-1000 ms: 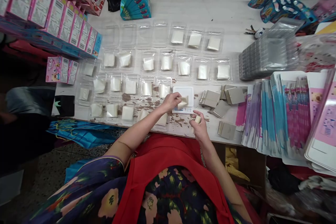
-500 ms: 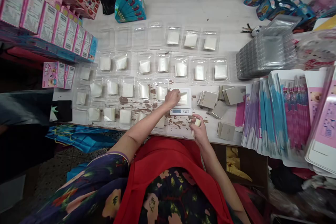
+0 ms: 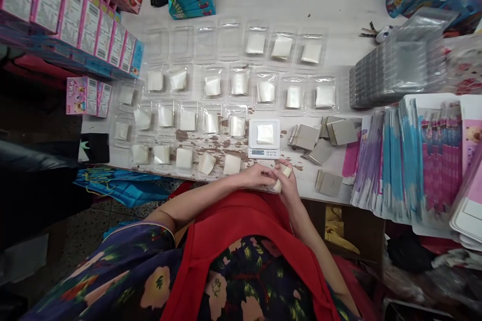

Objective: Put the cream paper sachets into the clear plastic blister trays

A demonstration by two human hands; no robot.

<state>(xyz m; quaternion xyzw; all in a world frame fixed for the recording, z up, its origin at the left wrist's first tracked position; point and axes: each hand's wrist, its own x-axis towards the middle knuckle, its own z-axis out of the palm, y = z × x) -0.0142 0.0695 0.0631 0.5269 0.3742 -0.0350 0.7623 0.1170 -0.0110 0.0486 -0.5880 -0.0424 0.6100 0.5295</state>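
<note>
A small pale-yellow stack of thin pieces (image 3: 285, 172) is gripped in my right hand (image 3: 289, 188), just above the table's front edge. My left hand (image 3: 260, 175) meets it there, its bent fingers closed at the stack's left side. What exactly lies between those fingertips is hard to see. Just beyond my hands stands a white digital scale (image 3: 264, 155), and on its pan rests a flat whitish packet (image 3: 265, 134). Left of the scale, a clear plastic tray (image 3: 236, 109) holds a similar whitish packet (image 3: 237, 126).
Rows of clear trays with whitish packets cover the table's left and middle. Empty trays (image 3: 181, 42) lie at the back left. Grey card pieces (image 3: 307, 135) are right of the scale, near stacked clear trays (image 3: 387, 72) and coloured pouches (image 3: 406, 160). Pink boxes (image 3: 71, 17) line the left.
My left hand has come back from the packet on the scale to the stack in my right hand. The packet now lies released on the pan. The view has shifted slightly.
</note>
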